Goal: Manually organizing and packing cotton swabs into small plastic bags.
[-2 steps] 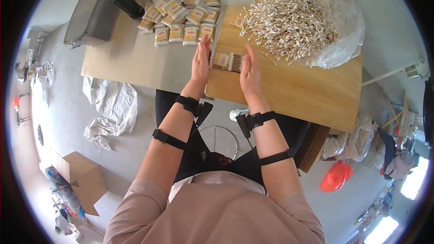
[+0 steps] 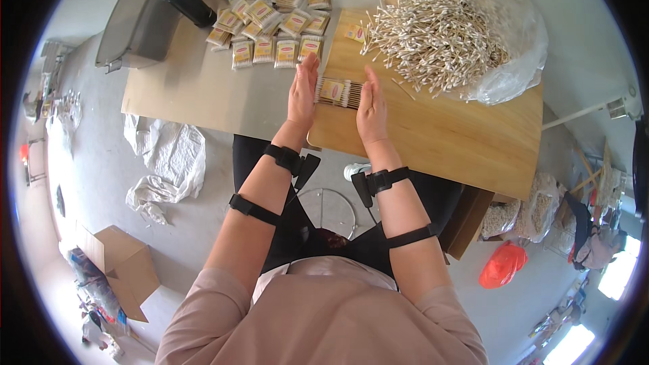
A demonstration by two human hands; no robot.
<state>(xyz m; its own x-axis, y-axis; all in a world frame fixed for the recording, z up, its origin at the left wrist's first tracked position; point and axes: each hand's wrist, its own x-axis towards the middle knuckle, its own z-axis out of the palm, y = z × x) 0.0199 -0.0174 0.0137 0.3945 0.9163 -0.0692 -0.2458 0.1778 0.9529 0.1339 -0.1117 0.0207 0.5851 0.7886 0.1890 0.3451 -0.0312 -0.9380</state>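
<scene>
Between my two hands a small flat bundle of cotton swabs (image 2: 353, 94) lies on the wooden board (image 2: 433, 142). A yellow-and-white label card (image 2: 332, 88) sits on the bundle's left part. My left hand (image 2: 302, 94) stands on edge at the bundle's left end, fingers straight and pointing away from me. On the right end my right hand (image 2: 371, 105) is held the same way, palm facing inward, fingers stretched. Both palms are at or against the ends; exact contact is hidden. Neither hand's fingers are wrapped round anything.
A big heap of loose cotton swabs (image 2: 439, 37) spills from a clear plastic bag (image 2: 514, 81) at the back right. Several packed swab packets (image 2: 263, 13) are piled at the back left. Beside them stand a black bottle (image 2: 186, 3) and a grey bin (image 2: 135, 23).
My right hand has shifted very slightly left, toward the bundle. My left hand has crept a little to the right. Otherwise the scene looks the same.
</scene>
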